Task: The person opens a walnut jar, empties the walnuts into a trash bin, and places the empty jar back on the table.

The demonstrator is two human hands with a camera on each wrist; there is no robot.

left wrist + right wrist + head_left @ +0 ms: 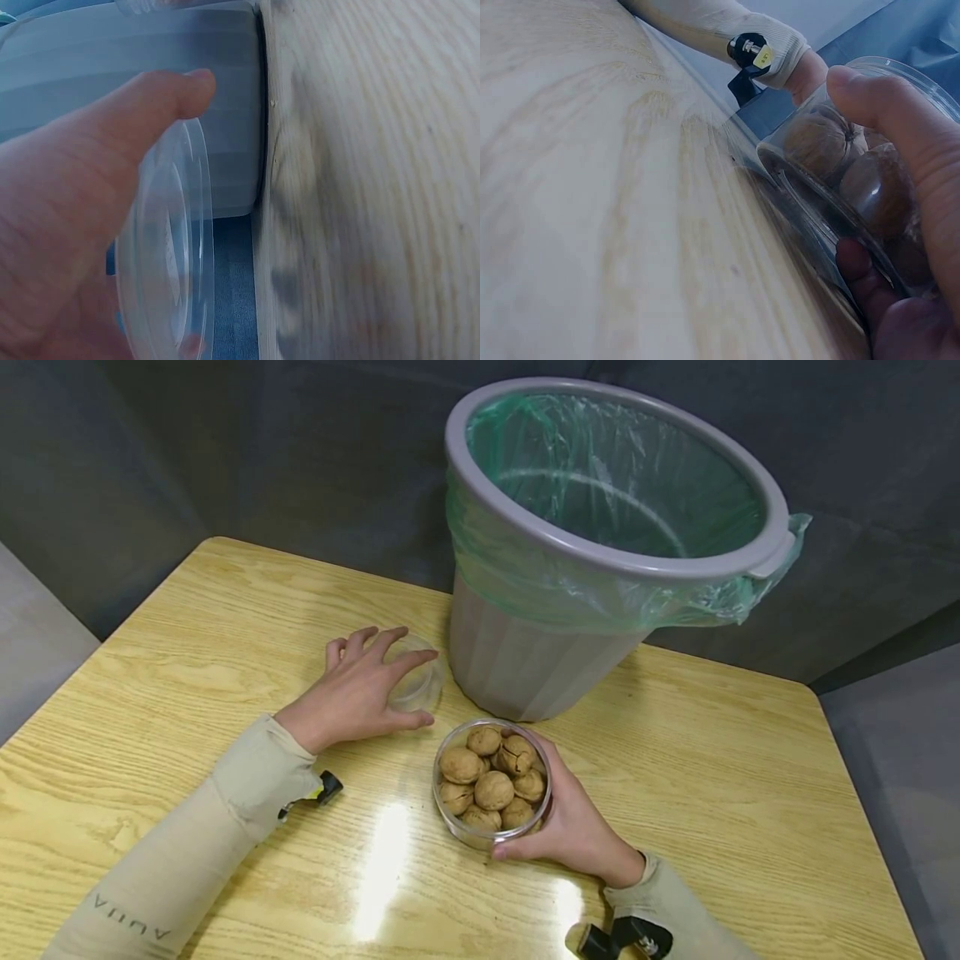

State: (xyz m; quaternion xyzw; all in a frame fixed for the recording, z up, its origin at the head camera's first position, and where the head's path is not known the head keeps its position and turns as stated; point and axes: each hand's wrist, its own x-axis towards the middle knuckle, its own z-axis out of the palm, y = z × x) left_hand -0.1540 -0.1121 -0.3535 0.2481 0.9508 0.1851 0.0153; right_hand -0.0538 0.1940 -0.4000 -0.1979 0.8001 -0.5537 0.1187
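Note:
My left hand (375, 689) lies over a clear round plastic lid (422, 687) on the wooden table (720, 777), thumb and fingers curled round its rim. In the left wrist view the thumb (150, 105) hooks over the lid (169, 255), which stands a little off the tabletop. My right hand (573, 827) grips a clear round tub (491, 781) filled with several walnuts (493, 789), which stands on the table in front of the bin. The right wrist view shows fingers (900, 127) wrapped round the tub (832, 172).
A grey waste bin (525, 660) lined with a green plastic bag (615, 468) stands at the table's far edge, just behind both hands, with its wall (112, 60) close to the lid. Bare wood lies left and right.

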